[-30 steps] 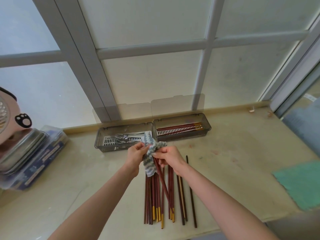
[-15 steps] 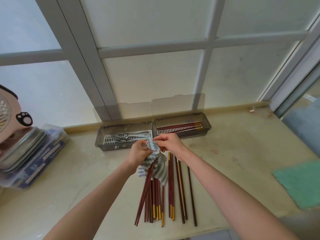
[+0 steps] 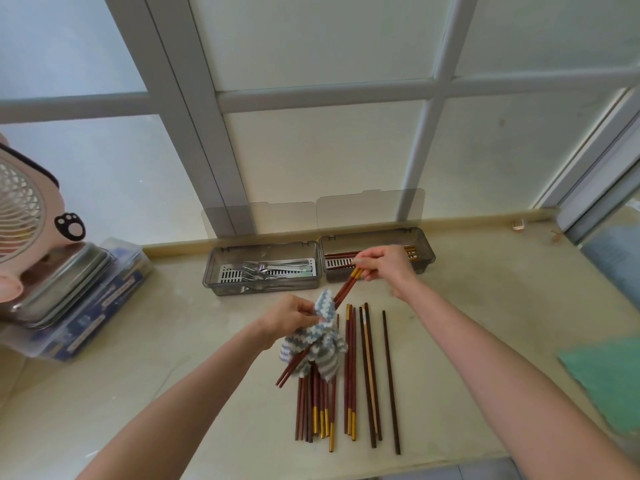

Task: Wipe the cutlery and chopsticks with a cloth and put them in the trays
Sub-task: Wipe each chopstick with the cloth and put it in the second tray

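My left hand (image 3: 289,315) grips a blue-and-white striped cloth (image 3: 313,339) wrapped around a pair of dark red chopsticks (image 3: 341,294). My right hand (image 3: 386,266) pinches their gold-tipped ends, in front of the right tray (image 3: 424,252). That tray holds several red chopsticks. The left tray (image 3: 213,271) holds several forks on a white grid. Several more chopsticks (image 3: 349,393) lie side by side on the counter below my hands.
Both trays stand against the window sill with clear lids raised. At the left, a pink fan (image 3: 24,216) sits by a metal tin (image 3: 65,282) on a blue box. A green cloth (image 3: 609,375) lies at the right edge. The counter's front edge is near.
My right hand has pulled the pair of chopsticks up and to the right through the cloth, toward the right tray. My left hand and the cloth have stayed nearly in place.
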Motion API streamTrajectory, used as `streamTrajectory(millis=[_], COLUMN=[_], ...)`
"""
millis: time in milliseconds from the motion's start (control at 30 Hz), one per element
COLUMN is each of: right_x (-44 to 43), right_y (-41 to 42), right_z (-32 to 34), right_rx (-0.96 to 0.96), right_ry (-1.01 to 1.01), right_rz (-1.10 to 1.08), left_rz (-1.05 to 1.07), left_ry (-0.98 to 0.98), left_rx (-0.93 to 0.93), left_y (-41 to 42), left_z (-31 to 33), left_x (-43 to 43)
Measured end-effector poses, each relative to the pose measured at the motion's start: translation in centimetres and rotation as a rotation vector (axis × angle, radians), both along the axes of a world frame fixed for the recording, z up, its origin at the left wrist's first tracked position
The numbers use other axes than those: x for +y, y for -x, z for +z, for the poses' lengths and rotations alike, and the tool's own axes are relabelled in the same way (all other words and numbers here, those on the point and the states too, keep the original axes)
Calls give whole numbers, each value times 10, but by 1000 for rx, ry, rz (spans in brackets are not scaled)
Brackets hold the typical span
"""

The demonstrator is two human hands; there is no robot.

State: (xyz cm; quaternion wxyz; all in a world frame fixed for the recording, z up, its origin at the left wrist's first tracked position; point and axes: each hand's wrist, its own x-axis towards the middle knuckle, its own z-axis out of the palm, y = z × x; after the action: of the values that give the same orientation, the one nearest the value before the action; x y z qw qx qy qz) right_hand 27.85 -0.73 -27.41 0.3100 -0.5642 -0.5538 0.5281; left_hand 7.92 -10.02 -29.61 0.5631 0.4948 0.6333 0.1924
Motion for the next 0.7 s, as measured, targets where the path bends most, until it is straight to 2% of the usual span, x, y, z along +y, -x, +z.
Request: streamTrajectory(millis=[233,367,400,500,533,600,700], right_x=[26,27,28,24,19,3,-28], right_y=[-39,-49,-51,-50,-45,-27,12], right_z=[-6,-13,-13,-13,-12,-14,-23], right_rx=[0,86,124,297,358,463,491], right_ry=[21,46,49,89,113,163,234], right_rz=[-213,-336,-384,-530,-555,-549,-455], left_rz=[-10,195,298,633,702,766,805], left_ry=[7,11,17,80,86,80,46], left_rx=[33,-57,-130,-566,-659,-744,-845], left_y=[15,23,25,23,19,3,-26], left_z=[-7,-15,-18,-30,-34,-35,-26], left_x=[-11,-17,-18,-20,-19,-16,-5])
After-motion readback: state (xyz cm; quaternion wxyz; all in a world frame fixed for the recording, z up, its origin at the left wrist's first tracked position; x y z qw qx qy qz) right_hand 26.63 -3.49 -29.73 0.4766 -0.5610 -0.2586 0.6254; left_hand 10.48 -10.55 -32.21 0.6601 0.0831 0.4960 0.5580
